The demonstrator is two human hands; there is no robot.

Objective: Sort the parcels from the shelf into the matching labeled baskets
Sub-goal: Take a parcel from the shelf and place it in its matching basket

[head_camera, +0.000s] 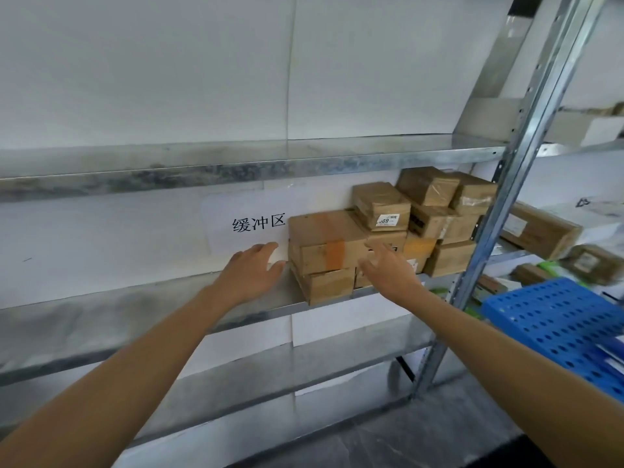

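Several brown cardboard parcels are stacked at the right end of a metal shelf point(141, 298). The nearest big parcel point(324, 241) has an orange tape strip and lies on another box point(329, 285). A smaller parcel point(383, 206) with a white label sits higher in the pile. My left hand point(251, 273) reaches out with straight fingers just left of the big parcel, holding nothing. My right hand point(388, 268) is spread in front of the parcels to the right of that box, empty, hiding part of a box behind it.
A white paper sign point(258, 222) with black characters hangs on the wall behind the shelf. A steel upright point(506, 194) bounds the shelf on the right. A blue perforated basket point(553, 319) sits at lower right, with more parcels point(540, 231) on the neighbouring shelf.
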